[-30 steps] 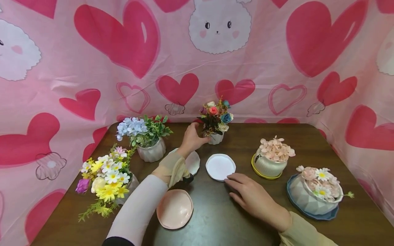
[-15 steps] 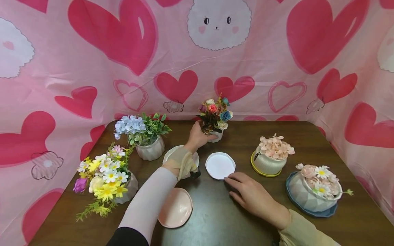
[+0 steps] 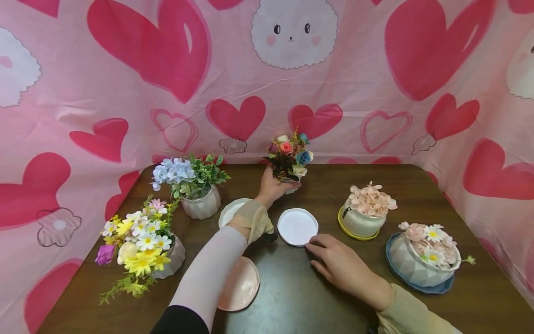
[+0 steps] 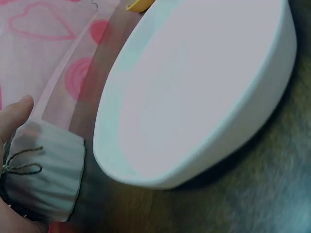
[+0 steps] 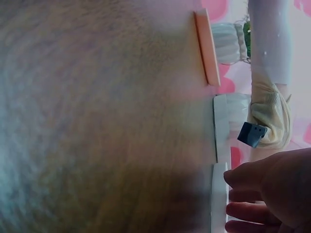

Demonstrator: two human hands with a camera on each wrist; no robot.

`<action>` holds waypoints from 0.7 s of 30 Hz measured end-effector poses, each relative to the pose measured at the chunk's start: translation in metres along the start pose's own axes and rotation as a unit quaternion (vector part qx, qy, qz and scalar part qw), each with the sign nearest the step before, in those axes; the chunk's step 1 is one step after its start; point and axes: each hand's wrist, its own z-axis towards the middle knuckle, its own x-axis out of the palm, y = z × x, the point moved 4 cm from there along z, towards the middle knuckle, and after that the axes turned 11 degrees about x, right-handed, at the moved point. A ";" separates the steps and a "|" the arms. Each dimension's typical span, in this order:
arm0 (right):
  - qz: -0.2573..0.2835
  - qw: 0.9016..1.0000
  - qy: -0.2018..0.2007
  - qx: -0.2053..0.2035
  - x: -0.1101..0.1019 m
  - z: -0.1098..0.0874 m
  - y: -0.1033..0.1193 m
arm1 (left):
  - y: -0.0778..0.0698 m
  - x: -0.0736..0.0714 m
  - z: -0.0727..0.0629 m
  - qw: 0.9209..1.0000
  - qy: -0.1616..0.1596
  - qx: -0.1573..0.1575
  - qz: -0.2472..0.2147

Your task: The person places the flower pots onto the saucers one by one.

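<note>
At the back of the table in the head view, my left hand grips a small white flowerpot of mixed roses. The left wrist view shows its ribbed side and a twine bow between thumb and fingers. My right hand has its fingertips at the near right rim of a round white saucer, the fingers loosely extended. That saucer holds nothing. Beneath my left wrist is a paler saucer, partly covered by the sleeve. A pink saucer lies nearer, part hidden by my left forearm.
On the left stand a pot of blue flowers and a pot of yellow and white flowers. To the right, a peach-flowered pot sits on a yellow saucer, and a faceted pot on a blue saucer. A heart-patterned cloth hangs behind.
My left hand has moved right and closed further round the rose pot, its thumb now across the front. The left forearm now covers more of the pink saucer. My right hand stays by the white saucer.
</note>
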 end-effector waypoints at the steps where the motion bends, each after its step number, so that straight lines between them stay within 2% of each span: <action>1: 0.000 1.000 0.003 0.004 0.000 0.000 0.000 | 0.000 0.001 0.000 1.000 -0.008 0.006 -0.006; 5: -0.001 1.000 0.010 0.010 0.000 0.000 -0.002 | -0.001 0.005 0.002 0.999 -0.033 0.023 0.009; 7: -0.003 1.000 0.013 0.008 0.000 -0.001 -0.002 | -0.001 0.005 0.002 0.999 -0.040 0.019 0.014; 11: -0.010 1.000 0.014 0.006 -0.001 -0.002 -0.003 | -0.002 0.008 0.001 0.999 -0.043 0.001 -0.017; 14: -0.014 1.000 0.004 0.004 -0.002 -0.005 -0.003 | -0.001 0.009 0.001 0.999 -0.044 -0.010 -0.023; 16: -0.015 1.000 -0.008 -0.002 -0.003 -0.007 -0.004 | 0.002 0.012 0.002 0.995 -0.044 -0.029 -0.080; 18: -0.017 1.000 -0.013 -0.006 -0.004 -0.011 -0.004 | 0.004 0.014 0.003 0.993 -0.047 -0.040 -0.103; 19: -0.017 1.000 -0.013 -0.006 -0.005 -0.012 -0.005 | 0.006 0.016 0.003 0.988 -0.050 -0.042 -0.143; 20: -0.016 1.000 -0.011 -0.006 -0.006 -0.013 -0.005 | 0.008 0.016 0.004 0.986 -0.053 -0.043 -0.152; 21: -0.015 1.000 -0.007 -0.005 -0.006 -0.014 -0.005 | 0.008 0.018 0.004 0.975 -0.058 -0.050 -0.207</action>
